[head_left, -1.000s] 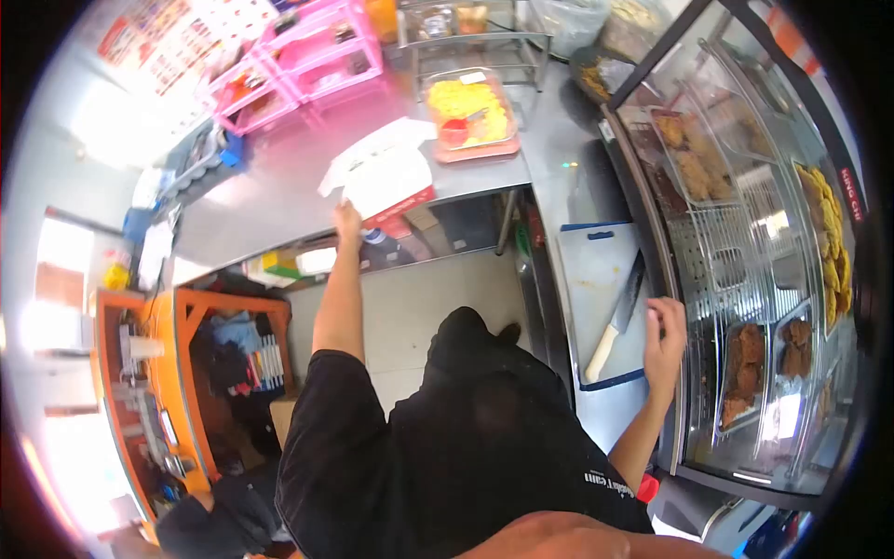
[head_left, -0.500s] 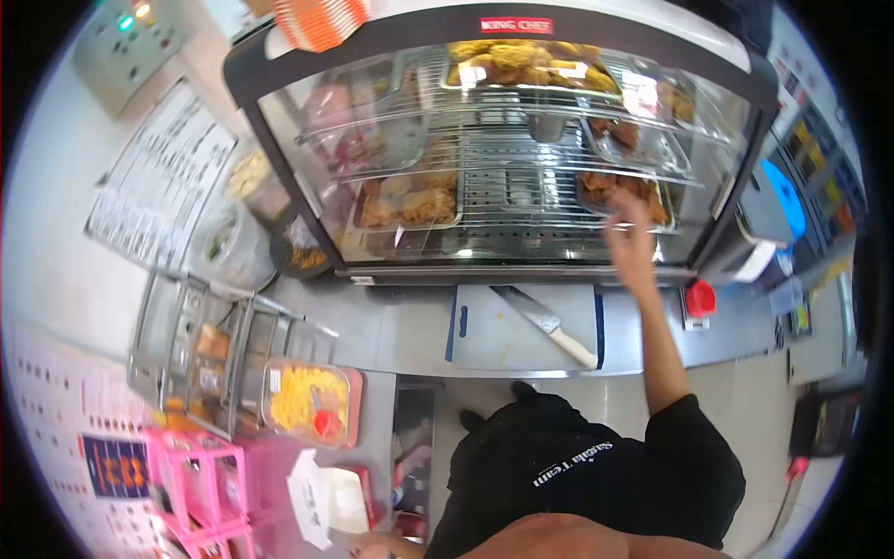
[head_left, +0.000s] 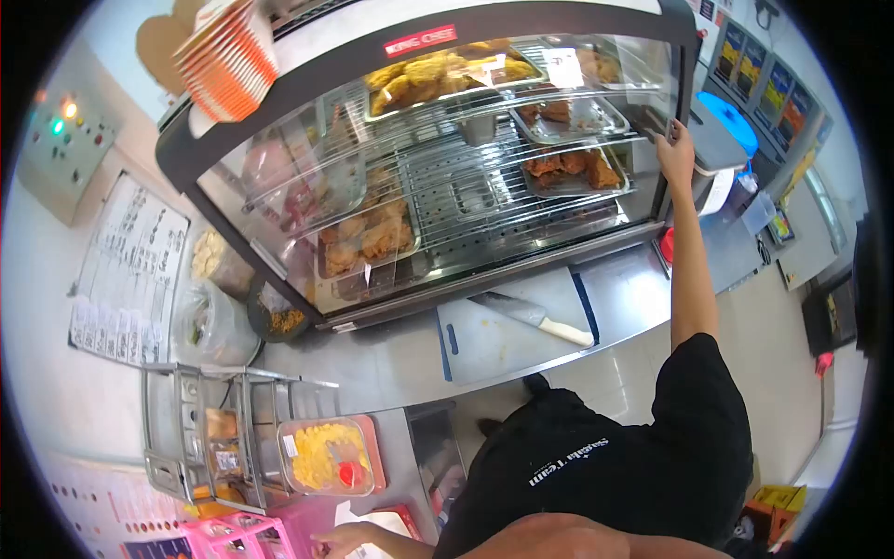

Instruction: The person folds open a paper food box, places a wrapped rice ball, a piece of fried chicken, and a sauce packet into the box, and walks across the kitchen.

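Note:
My right hand (head_left: 677, 154) is at the right edge of the glass display warmer (head_left: 521, 265), its fingers closed around the frame or handle there. Trays of fried chicken (head_left: 573, 170) and yellow fried pieces (head_left: 447, 76) rest on the wire racks inside. Low in the view, my left hand (head_left: 343, 540) is beside a white paper box (head_left: 372, 533), its fingers partly hidden; its hold on the box cannot be made out. A knife (head_left: 535, 319) lies on the white cutting board (head_left: 475, 347) in front of the warmer.
A tub of yellow food (head_left: 328, 456) with a red cup stands near a metal rack (head_left: 219, 424). Pink shelves (head_left: 244, 538) are at the bottom left. Stacked orange-striped boxes (head_left: 226, 63) sit on the warmer. A blue lid (head_left: 726, 121) is at the right.
The view has turned from the counter to the warmer. My right hand has moved from above the cutting board, across the warmer's front, to its right edge. My left hand stays by the box.

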Action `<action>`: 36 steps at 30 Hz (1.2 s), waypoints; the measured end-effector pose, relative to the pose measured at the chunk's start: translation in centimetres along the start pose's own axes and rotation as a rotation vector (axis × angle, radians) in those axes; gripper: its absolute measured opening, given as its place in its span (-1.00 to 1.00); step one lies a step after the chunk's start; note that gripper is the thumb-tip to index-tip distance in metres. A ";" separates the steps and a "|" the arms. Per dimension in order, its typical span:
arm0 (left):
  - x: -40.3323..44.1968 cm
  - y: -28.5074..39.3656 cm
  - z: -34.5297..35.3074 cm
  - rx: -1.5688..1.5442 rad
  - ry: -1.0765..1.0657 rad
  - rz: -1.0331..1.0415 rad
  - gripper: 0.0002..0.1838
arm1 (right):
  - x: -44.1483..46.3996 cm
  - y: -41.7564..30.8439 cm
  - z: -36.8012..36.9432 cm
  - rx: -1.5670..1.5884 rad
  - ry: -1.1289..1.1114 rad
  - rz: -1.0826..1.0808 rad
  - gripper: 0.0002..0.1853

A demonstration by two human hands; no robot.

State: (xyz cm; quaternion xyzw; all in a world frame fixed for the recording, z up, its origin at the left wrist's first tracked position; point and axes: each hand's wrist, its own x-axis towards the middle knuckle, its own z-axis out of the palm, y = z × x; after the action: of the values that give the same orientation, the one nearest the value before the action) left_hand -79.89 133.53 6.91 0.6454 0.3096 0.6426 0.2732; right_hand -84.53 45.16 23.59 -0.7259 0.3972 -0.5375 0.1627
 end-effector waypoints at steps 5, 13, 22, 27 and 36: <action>-4.8 12.3 4.2 -0.202 -0.258 0.098 -0.75 | -3.7 -3.1 0.2 0.164 -0.068 -0.085 -0.38; -22.3 33.9 4.4 -0.747 -0.922 -0.060 -0.78 | -13.0 -15.3 -0.2 0.659 -0.598 0.002 -0.24; -32.6 36.9 0.3 -0.684 -1.357 -0.043 -0.76 | -13.2 -12.1 1.2 0.908 -1.123 -0.142 -0.31; -33.8 35.5 -1.7 -0.550 -1.396 -0.151 -0.77 | -5.3 -6.9 5.4 0.565 -0.790 -0.430 -0.63; -33.7 34.6 -2.0 -0.449 -1.401 -0.201 -0.75 | 5.7 -3.5 14.6 -0.029 -0.852 -0.489 -0.56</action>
State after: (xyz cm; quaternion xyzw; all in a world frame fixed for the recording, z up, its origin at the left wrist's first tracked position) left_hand -79.64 85.31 10.64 0.8013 -0.0184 0.1000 0.5896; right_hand -69.24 40.36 24.26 -0.9554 0.1205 -0.2096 0.1695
